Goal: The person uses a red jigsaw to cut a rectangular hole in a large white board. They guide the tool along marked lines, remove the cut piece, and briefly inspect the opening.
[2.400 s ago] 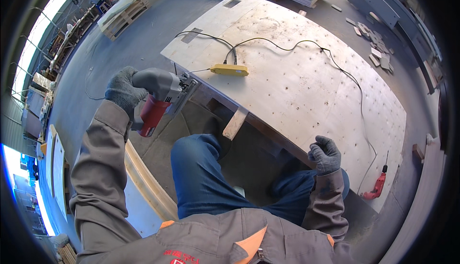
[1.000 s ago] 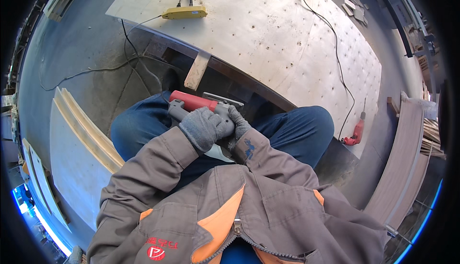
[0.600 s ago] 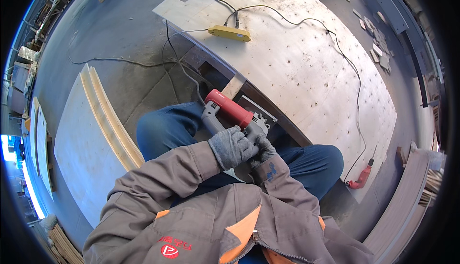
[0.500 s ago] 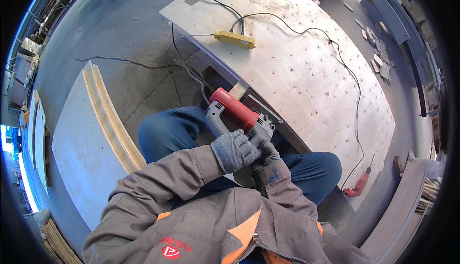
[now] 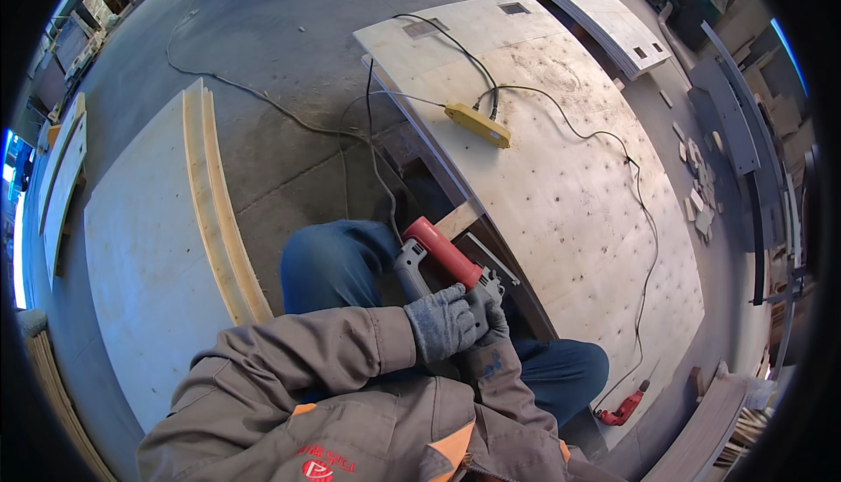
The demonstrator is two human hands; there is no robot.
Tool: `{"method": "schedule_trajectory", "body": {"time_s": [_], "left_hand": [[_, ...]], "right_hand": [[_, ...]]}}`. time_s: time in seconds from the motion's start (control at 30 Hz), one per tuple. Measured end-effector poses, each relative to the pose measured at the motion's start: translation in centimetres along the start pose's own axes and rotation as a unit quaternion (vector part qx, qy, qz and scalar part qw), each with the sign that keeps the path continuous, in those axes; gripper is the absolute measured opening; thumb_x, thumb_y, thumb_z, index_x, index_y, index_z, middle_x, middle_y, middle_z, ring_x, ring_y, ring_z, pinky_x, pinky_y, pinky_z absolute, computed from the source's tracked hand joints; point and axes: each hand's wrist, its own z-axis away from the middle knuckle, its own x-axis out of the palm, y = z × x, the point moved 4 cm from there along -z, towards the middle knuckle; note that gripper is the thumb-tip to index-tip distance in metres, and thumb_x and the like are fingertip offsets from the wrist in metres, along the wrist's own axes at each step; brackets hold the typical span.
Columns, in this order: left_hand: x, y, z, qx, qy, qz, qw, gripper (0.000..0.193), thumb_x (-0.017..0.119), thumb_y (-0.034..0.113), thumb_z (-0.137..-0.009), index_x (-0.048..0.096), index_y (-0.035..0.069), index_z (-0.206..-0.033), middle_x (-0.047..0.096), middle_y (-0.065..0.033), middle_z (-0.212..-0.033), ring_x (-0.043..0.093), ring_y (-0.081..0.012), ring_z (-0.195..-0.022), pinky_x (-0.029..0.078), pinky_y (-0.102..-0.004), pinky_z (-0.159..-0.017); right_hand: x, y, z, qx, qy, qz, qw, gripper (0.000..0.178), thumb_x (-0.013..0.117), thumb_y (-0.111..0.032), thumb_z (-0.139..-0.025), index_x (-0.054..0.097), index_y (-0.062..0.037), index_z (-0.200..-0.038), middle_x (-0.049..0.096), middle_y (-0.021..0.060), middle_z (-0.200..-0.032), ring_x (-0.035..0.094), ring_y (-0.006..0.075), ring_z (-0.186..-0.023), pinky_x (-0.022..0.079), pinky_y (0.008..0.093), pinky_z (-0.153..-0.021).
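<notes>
Both my hands wear grey work gloves and are at a red-and-grey corded jigsaw [image 5: 448,253], held over my lap between my knees. Its red barrel slants from upper left to lower right, and a metal base plate [image 5: 492,260] shows along its far side. My left hand [image 5: 442,324] is closed around the grey front end, near the handle [image 5: 410,270]. Pressed against the tool's head from the right is my right hand [image 5: 494,320], closed, its fingers partly hidden. The blade cannot be made out.
A large pale wooden panel [image 5: 569,193], dotted with small marks, lies ahead. On it are a yellow power strip [image 5: 477,125], black cords and a red drill [image 5: 624,405]. Another panel with raised strips [image 5: 215,202] stands left. Wood offcuts [image 5: 699,180] lie on the floor at right.
My view has shifted, so the panel and power strip appear lower and further right. The jigsaw sits lower in view, both hands still on it, with a small shift of the fingers.
</notes>
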Motion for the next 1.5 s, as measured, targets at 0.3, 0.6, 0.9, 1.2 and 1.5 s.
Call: {"method": "schedule_trajectory", "body": {"time_s": [0.3,0.6,0.9,1.2,1.5], "left_hand": [[-11.5,-19.4,7.4,-0.421,0.401,0.369,0.725,0.073,0.086,0.024,-0.086,0.050,0.004,-0.146,0.058,-0.0147,-0.141,0.056,-0.0277,-0.132,0.046,-0.0425,-0.110],[3.4,-36.3,10.4,-0.619,0.230,0.659,0.360,0.082,0.076,0.048,-0.092,0.040,0.016,-0.158,0.029,-0.0233,-0.164,0.020,-0.0461,-0.154,0.028,-0.0679,-0.115],[13.2,-47.9,5.6,-0.460,0.446,0.723,0.256,0.019,0.067,0.027,-0.100,0.064,0.008,-0.098,0.067,-0.0072,-0.081,0.067,-0.0245,-0.065,0.061,-0.0479,-0.062],[6.1,-65.9,13.6,-0.521,0.613,0.518,0.290,0.013,0.062,0.025,-0.103,0.065,0.013,-0.097,0.065,-0.0043,-0.075,0.064,-0.0208,-0.060,0.061,-0.0455,-0.060],[-2.4,-70.6,8.7,-0.525,0.585,0.420,0.454,0.020,0.062,0.021,-0.104,0.061,0.012,-0.122,0.073,-0.0082,-0.093,0.069,-0.0232,-0.067,0.063,-0.0423,-0.062]], "right_hand": [[9.9,-5.2,0.5,-0.103,0.008,0.238,0.966,0.095,0.076,-0.040,-0.081,0.033,-0.0037,-0.157,0.050,0.0227,-0.149,0.054,0.0402,-0.132,0.045,0.0556,-0.113],[15.6,-5.8,-1.6,-0.095,0.121,0.447,0.881,0.091,0.065,-0.059,-0.087,0.036,-0.0074,-0.156,0.055,0.0204,-0.141,0.058,0.0387,-0.123,0.048,0.0556,-0.108],[15.4,-6.8,-2.2,-0.138,0.263,0.247,0.922,0.087,0.059,-0.066,-0.092,0.038,-0.0100,-0.155,0.059,0.0188,-0.137,0.059,0.0384,-0.121,0.050,0.0559,-0.106],[13.9,-8.4,-8.7,-0.072,0.255,0.197,0.944,0.084,0.066,-0.049,-0.091,0.034,-0.0084,-0.157,0.050,0.0210,-0.148,0.055,0.0379,-0.129,0.046,0.0576,-0.111],[13.1,-8.2,-13.9,-0.072,0.323,0.197,0.923,0.079,0.066,-0.047,-0.092,0.038,-0.0079,-0.154,0.054,0.0205,-0.145,0.059,0.0361,-0.127,0.050,0.0559,-0.108]]}}
